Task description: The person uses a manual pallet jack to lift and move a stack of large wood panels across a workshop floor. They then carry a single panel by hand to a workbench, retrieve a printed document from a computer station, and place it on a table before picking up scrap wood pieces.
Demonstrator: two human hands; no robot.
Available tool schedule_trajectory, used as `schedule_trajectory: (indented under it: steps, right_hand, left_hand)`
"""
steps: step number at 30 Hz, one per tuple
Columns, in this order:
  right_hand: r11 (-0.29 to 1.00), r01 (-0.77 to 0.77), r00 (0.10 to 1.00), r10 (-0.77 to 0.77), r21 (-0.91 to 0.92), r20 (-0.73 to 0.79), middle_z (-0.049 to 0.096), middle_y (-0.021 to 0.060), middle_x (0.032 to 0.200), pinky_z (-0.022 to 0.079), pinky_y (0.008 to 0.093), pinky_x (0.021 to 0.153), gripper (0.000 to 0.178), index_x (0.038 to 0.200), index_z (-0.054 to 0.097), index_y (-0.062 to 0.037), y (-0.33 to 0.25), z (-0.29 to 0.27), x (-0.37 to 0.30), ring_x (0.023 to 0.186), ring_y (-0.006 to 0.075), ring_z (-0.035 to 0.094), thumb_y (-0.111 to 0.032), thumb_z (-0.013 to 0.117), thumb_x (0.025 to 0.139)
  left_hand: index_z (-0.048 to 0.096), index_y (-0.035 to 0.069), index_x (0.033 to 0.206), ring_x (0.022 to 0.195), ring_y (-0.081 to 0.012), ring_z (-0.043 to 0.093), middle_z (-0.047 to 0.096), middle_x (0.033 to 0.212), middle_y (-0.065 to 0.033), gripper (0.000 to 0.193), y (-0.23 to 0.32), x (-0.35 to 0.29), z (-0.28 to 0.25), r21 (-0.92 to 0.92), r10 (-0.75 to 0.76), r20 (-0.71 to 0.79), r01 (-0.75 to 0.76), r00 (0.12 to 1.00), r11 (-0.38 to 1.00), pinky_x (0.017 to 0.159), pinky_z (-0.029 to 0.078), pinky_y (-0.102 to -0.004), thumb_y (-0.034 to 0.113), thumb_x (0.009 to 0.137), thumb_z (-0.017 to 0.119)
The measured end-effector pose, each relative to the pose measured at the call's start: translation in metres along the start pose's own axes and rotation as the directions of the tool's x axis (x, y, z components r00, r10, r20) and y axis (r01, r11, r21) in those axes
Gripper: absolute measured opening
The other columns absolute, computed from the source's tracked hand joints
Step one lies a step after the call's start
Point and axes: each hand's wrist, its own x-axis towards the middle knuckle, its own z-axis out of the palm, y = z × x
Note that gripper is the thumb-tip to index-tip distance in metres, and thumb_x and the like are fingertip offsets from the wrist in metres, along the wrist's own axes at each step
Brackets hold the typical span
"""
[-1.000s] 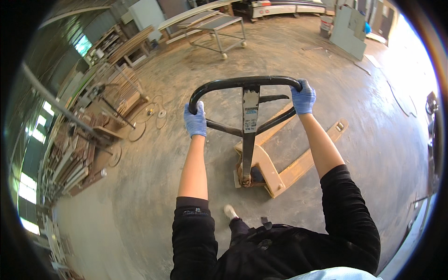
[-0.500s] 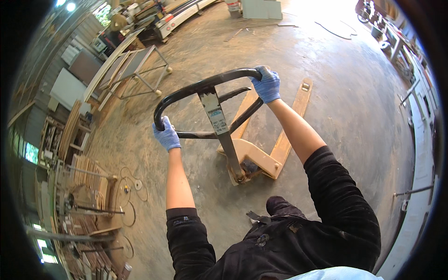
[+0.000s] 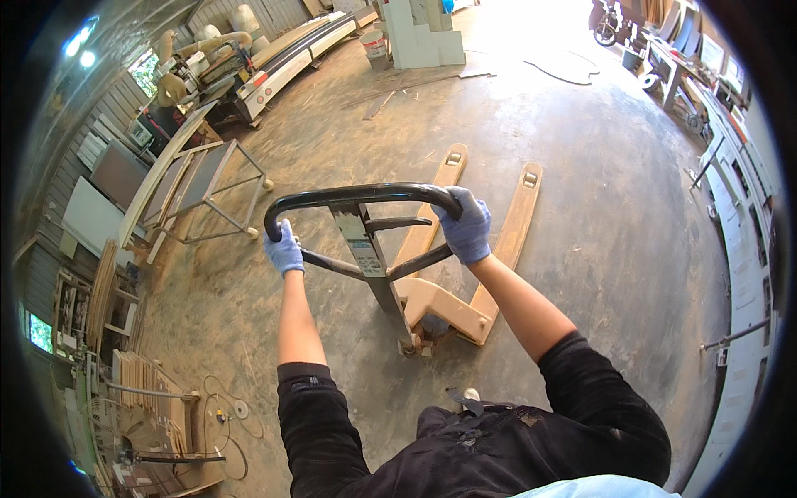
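Observation:
A pale orange pallet jack (image 3: 436,303) stands on the concrete floor in front of me, its two forks (image 3: 515,216) pointing away. Its black loop handle (image 3: 357,197) rises toward me on a grey tiller. My left hand (image 3: 284,251), in a blue glove, grips the left side of the loop. My right hand (image 3: 467,228), also gloved in blue, grips the right end of the loop. The forks carry nothing.
A metal-framed cart on wheels (image 3: 212,195) stands to the left. Machines and long boards (image 3: 282,50) line the far left wall. White blocks (image 3: 423,37) sit at the back. Wood stacks and cables (image 3: 158,398) lie at lower left; shelving (image 3: 739,207) runs along the right.
The view has swung and the pallet jack has turned; its forks now point further up and away. Both hands have kept their grip on the handle.

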Motion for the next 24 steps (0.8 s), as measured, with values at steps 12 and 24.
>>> schedule_trajectory:
  steps: [12,24]
  right_hand:
    - [0.995,-0.041,0.990,0.028,-0.095,-0.139,0.065,0.0125,0.076,0.049,0.0348,0.061,0.028,0.100,0.063,-0.0130,0.120,0.062,0.084,0.064,0.0283,0.063,-0.017,0.075,0.075]
    - [0.872,-0.305,0.926,0.178,-0.383,-0.333,0.062,0.0107,0.066,0.047,0.0370,0.054,0.019,0.085,0.060,-0.0140,0.261,0.119,0.197,0.061,0.0312,0.062,-0.027,0.072,0.077]
  left_hand:
    - [0.054,0.008,0.074,0.048,-0.0082,0.043,0.048,0.057,0.0020,0.021,-0.072,0.112,0.208,-0.134,0.069,0.162,-0.047,0.984,0.990,0.046,0.036,-0.0281,0.021,0.083,0.068]
    - [0.052,0.007,0.075,0.051,-0.0113,0.046,0.050,0.060,-0.0004,0.022,-0.111,0.179,0.400,-0.194,0.147,0.274,-0.095,0.950,0.976,0.049,0.037,-0.0289,0.021,0.084,0.067]
